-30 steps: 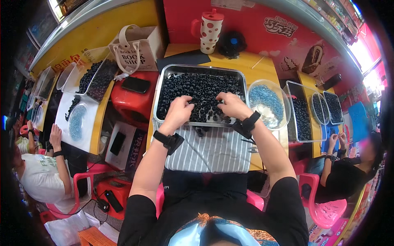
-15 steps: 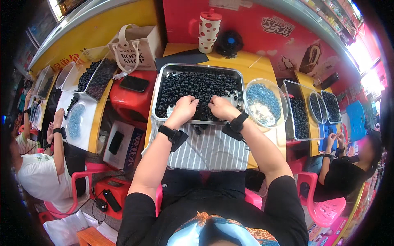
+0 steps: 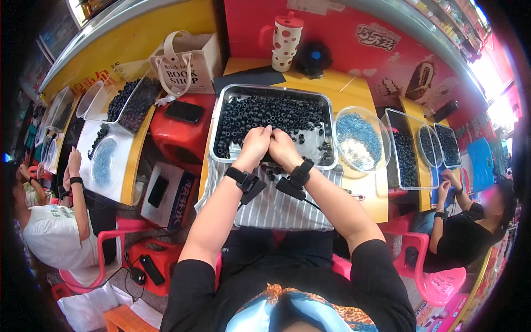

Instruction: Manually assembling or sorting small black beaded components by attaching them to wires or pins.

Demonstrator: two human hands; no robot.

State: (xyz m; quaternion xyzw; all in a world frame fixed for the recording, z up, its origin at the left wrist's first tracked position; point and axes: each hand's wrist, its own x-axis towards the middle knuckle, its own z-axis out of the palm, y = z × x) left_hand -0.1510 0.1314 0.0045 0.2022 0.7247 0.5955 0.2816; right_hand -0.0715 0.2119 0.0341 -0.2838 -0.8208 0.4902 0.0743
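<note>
My left hand (image 3: 255, 146) and my right hand (image 3: 284, 149) meet over the near part of a clear rectangular tray (image 3: 327, 100). Their fingers are closed and pressed together at the tips; whatever they hold is hidden. Small black ring-like beads (image 3: 251, 110) lie thick across the tray's far and left parts, while the right side of its bottom shows only scattered ones. Below my wrists, a few beads (image 3: 271, 175) sit on the grey-and-white striped cloth (image 3: 282, 207) by the tray's near edge. Black straps with small dark boxes circle both wrists.
Right of the tray stands a round clear bowl (image 3: 359, 138) of tiny blue and pale pieces. A dotted tumbler (image 3: 286, 44) and a dark round object (image 3: 314, 58) are behind. A phone (image 3: 184, 111) lies on a red stool (image 3: 171, 135). Other people work at both sides.
My hands have come together from apart, the right one moving left. The right part of the tray bottom now shows more bare surface. A small object on the table at right has come into view.
</note>
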